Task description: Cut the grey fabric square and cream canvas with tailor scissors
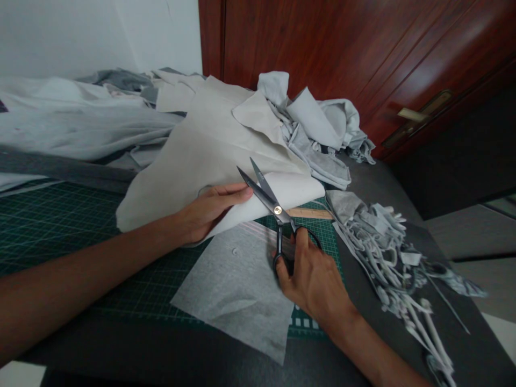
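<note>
The left hand [212, 212] lies nearly flat, fingers together and stretched toward the scissors [272, 209]; it rests on a curled edge of a large off-white cloth sheet [209, 145], and the thumb is hidden, so I cannot tell whether it pinches the sheet or only presses it; its fingertips stop just beside the blades. The right hand [312, 285] is closed around the black scissor handles, with its fingers wrapped through the loops; the blades stand open in a narrow V, tips pointing up and away over the curled edge; I cannot tell whether the sheet lies between them. The sheet bunches up from a green grid cutting mat [149, 290] on a dark bench [374, 177], and its pale underside curls toward the scissors; a flat grey cloth piece [229, 290] lies on the mat beneath the right hand, and a wooden ruler [310, 213] lies just behind the scissors; a heap of grey-white cloth strips [382, 252] sits to the right; crumpled grey cloth [322, 129] and a pale cloth pile [72, 118] lie farther back, near a reddish wooden door [322, 54] with a metal handle [415, 115].
</note>
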Available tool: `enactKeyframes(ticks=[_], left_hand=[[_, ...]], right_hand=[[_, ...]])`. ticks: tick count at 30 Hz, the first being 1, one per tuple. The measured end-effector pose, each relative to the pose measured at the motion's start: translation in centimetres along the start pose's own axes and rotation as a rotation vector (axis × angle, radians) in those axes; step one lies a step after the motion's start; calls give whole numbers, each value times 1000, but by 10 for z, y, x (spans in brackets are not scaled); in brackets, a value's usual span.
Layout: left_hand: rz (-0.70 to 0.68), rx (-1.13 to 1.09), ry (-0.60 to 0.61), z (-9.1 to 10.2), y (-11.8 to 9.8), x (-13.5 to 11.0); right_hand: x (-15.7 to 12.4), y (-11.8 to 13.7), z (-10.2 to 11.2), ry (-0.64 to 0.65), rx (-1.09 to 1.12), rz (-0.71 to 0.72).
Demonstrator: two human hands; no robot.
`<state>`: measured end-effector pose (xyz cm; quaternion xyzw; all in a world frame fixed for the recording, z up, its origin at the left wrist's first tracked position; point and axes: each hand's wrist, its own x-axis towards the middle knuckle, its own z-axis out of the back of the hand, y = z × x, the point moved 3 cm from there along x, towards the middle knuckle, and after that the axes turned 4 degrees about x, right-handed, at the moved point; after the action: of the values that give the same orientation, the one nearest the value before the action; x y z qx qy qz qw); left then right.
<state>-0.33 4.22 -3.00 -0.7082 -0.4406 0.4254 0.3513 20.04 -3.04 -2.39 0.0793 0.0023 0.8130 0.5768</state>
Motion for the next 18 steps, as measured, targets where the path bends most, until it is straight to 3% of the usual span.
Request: enactKeyframes(ticks=[18], left_hand=[[-25,62,-44,3,-1,3]], right_hand=[[0,2,-6,98,1,-66]])
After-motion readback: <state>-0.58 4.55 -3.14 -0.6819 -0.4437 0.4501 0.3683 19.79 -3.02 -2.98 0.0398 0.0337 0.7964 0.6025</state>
